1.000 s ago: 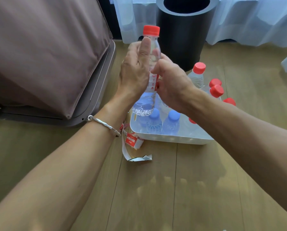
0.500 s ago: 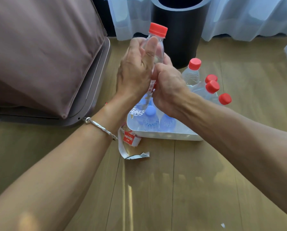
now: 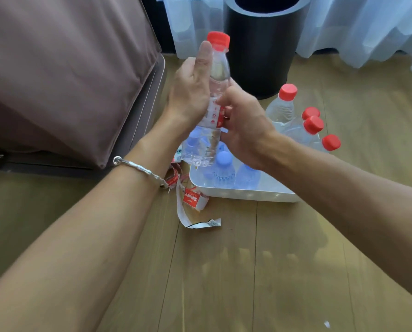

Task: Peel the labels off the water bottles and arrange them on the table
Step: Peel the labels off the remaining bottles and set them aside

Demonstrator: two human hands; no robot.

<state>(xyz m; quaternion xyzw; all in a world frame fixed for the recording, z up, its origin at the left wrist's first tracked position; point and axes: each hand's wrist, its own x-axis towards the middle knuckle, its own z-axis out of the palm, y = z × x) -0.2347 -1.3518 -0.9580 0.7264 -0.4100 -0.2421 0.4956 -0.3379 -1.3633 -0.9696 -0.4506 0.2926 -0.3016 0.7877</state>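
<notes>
A clear water bottle [image 3: 218, 75] with a red cap is held upright above a white tray [image 3: 248, 194]. My left hand [image 3: 190, 92] grips the bottle's upper body, thumb up near the cap. My right hand [image 3: 245, 127] pinches the red and white label [image 3: 214, 116] at the bottle's middle. Several blue-capped bottles [image 3: 223, 167] lie in the tray. Several red-capped bottles [image 3: 282, 107] stand or lean at the tray's far right side. Peeled labels [image 3: 195, 200] lie on the wooden surface to the left of the tray.
A black cylindrical bin [image 3: 265, 44] stands behind the tray. A brown cushioned piece of furniture [image 3: 63, 68] fills the left. Sheer white curtains [image 3: 358, 25] hang at the back. A small white scrap [image 3: 327, 324] lies on the wooden surface [image 3: 224, 271] at the near right.
The bottle has stayed in both hands above the tray. My right hand has shifted on the label and more of the red and white label now shows between the hands.
</notes>
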